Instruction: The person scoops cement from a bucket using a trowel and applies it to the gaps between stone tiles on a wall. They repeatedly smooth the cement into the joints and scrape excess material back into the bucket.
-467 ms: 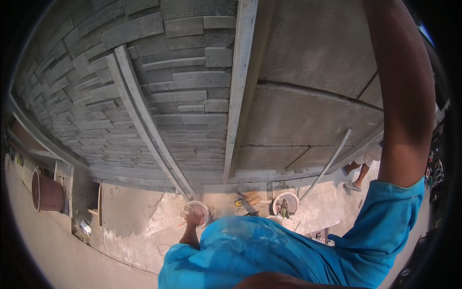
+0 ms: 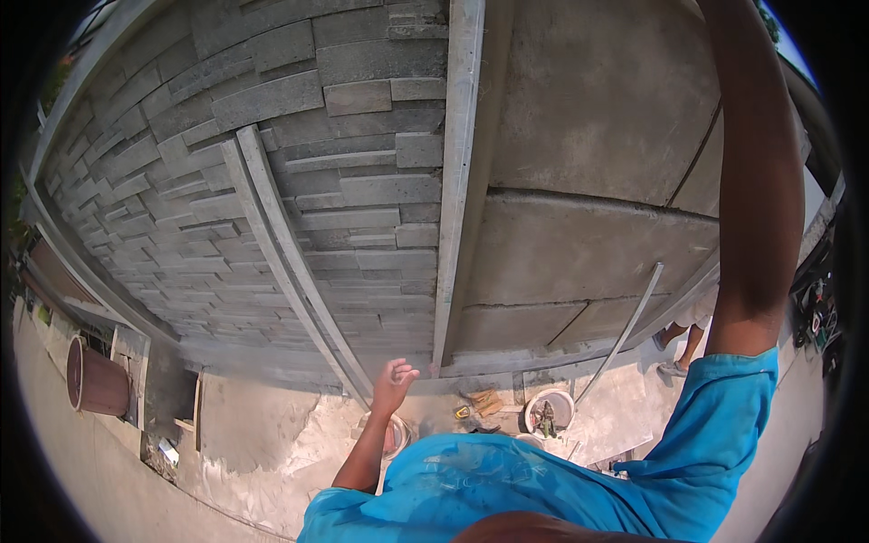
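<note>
from where i stand, the person's left hand [image 2: 395, 385] is lifted in front of the body, its fingers bent in a loose curl; whether their tips meet the thumb, or whether anything small sits inside, i cannot tell. it is near the lower end of a pair of long, straight grey bars [image 2: 260, 201] that lean against a wall of rough grey stone strips [image 2: 371, 188]; whether the fingers touch them i can't say. below the hand, partly hidden by the forearm, a pale round bucket [image 2: 405, 440] stands on the dusty floor.

the right arm [image 2: 756, 181], bare below a bright turquoise sleeve [image 2: 715, 434], stretches up and out at the top, so the right hand is out of view and i cannot tell its grip.

a tall, pale, straight-edged post [image 2: 457, 163] divides the stone strips from large smooth grey panels [image 2: 597, 109]. on the floor, a whitish round bucket with tools inside [image 2: 565, 407] stands near a thin pale pole [image 2: 625, 326] leaning on the panels. between the buckets lie a crumpled brown sheet [image 2: 487, 401] and a small yellow-and-black object [image 2: 462, 412]. another person's bare legs [image 2: 692, 344] show at the right.
</note>
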Tool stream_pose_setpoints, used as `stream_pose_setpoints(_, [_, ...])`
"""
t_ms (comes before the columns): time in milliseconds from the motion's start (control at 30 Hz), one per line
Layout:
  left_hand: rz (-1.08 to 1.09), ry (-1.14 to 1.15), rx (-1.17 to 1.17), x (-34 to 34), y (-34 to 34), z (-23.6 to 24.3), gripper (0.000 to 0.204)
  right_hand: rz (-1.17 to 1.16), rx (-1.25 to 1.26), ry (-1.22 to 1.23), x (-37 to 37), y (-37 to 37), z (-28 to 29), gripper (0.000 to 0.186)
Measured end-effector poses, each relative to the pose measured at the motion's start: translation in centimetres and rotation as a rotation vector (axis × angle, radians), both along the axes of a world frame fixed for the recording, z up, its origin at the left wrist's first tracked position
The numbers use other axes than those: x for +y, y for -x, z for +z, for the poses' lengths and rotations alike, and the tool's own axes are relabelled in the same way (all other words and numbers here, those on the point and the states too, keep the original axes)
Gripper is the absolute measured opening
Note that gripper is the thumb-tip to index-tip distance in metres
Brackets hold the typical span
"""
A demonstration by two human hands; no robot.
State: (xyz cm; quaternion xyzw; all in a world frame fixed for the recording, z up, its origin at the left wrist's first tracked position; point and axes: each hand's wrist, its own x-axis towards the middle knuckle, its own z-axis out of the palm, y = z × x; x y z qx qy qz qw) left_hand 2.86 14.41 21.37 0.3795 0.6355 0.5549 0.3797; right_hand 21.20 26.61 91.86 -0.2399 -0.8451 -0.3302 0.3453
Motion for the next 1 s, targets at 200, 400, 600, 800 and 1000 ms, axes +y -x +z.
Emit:
stream_pose_setpoints(200, [-0.201,-0.777,0.027,4.6,-5.1,29.7,0.056,0.056,0.052,0.196,-1.3,-4.1,-4.4,0.054])
stream_pose_setpoints(400, [-0.463,-0.698,0.057,5.9,-7.3,38.9,0.036,0.249,0.185,0.437,1.1,-4.6,-11.5,0.038])
stream_pose_setpoints(600, [-0.441,-0.917,0.141,4.1,-7.3,37.4,0.016,0.036,0.136,0.499,2.3,-9.8,-21.8,0.039])
stream_pose_setpoints(800, [-0.49,-0.697,0.192,5.5,-5.7,34.7,0.022,0.156,-0.176,0.849,-7.4,-10.4,-31.2,0.043])
stream_pose_setpoints(1000, [-0.836,-0.469,0.304,0.0,-10.3,29.3,0.023,0.037,0.587,1.164,-10.7,-11.5,-31.7,0.021])
